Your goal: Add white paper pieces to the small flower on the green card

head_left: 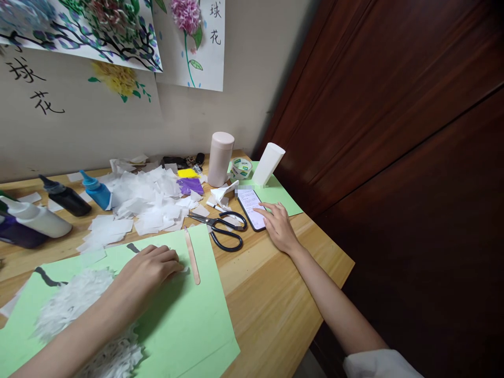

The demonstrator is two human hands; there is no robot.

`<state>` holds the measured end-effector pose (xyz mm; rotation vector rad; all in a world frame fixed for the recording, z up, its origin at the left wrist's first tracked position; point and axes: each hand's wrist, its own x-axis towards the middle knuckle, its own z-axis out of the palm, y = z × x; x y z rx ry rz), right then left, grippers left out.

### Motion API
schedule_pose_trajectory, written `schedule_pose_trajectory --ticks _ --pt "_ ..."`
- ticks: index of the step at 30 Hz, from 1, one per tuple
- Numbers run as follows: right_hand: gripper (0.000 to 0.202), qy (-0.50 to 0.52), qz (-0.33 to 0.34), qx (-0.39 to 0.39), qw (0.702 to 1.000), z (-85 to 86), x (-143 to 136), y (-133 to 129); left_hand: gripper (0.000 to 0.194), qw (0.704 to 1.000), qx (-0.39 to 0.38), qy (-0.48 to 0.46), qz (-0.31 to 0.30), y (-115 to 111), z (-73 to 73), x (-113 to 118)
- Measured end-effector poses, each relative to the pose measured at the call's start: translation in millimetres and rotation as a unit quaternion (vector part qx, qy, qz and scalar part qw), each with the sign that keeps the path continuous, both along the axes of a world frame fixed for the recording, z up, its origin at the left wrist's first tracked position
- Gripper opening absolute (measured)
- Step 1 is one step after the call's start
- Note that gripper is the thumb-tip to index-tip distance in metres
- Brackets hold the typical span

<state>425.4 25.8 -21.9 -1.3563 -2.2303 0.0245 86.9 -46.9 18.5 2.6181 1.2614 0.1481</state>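
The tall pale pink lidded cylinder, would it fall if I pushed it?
The tall pale pink lidded cylinder might tip if pushed high up, being taller than wide. On its side, it would probably roll, since its wall is round. Its contents are hidden, so weight's uncertain.

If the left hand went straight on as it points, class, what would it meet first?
Probably the wooden stick on the near green sheet, though the height of the left hand is unclear.
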Motion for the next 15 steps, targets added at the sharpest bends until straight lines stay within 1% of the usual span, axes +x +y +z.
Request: schedule_pose_trajectory --ticks 5,9,15 --pt "0.037 0.047 -0.033 0.01 0.998 0.5 4.5 -0.3 0.03 1.0 0.0 0.004 -0.006 1.6 -4.4 -1.7" --pt "0.034 0.052 -0.073 0.043 0.995 -0.7 8.0 -0.1 0.031 1.0 0.01 -0.008 -0.006 1.6 -5.6 -1.5" --pt "0.032 0.047 -0.072 0.063 0.994 -0.6 8.2 -0.6 0.03 1.0 -0.001 0.001 0.001 -0.3 -1.0 0.0"
